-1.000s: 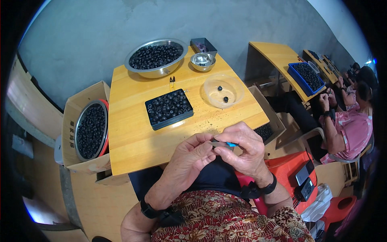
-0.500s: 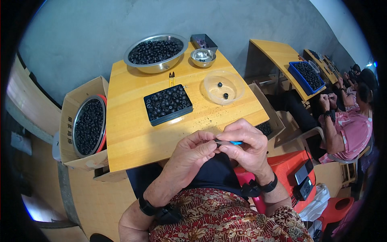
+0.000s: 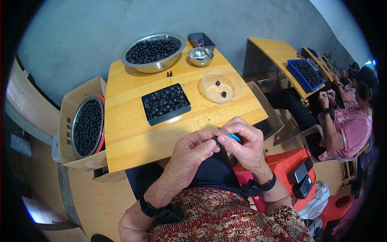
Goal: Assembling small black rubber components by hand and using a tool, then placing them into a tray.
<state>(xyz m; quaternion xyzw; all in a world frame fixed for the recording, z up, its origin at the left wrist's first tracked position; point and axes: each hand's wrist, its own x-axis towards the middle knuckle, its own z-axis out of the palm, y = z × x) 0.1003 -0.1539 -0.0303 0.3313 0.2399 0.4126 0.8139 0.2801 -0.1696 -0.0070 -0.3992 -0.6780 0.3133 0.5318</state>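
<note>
In front of my lap, just past the table's near edge, both hands meet with fingertips almost touching. My left hand [image 3: 188, 153] is closed in a pinch on a small black part [image 3: 217, 140], mostly covered by the fingers. My right hand [image 3: 246, 144] grips a small tool with a blue handle [image 3: 232, 137]; its working end is against or close to the black part, and I cannot tell which. Beyond the hands stands a dark rectangular tray [image 3: 171, 117] full of black, round, hollow parts. Right of it, a clear plastic bowl [image 3: 210, 97] holds two such parts.
Yellow-handled snips [image 3: 169, 78] lie behind the tray. A large steel bowl [image 3: 157, 66] of black parts, a small metal bowl [image 3: 200, 62] and a dark box [image 3: 207, 42] stand farther back. A cardboard box [image 3: 88, 163] is at left. Co-workers sit at right by a blue tray [image 3: 305, 86].
My right hand has turned the blue-handled tool, so more of its handle shows and it sits slightly higher. My left hand keeps its pinch in nearly the same place.
</note>
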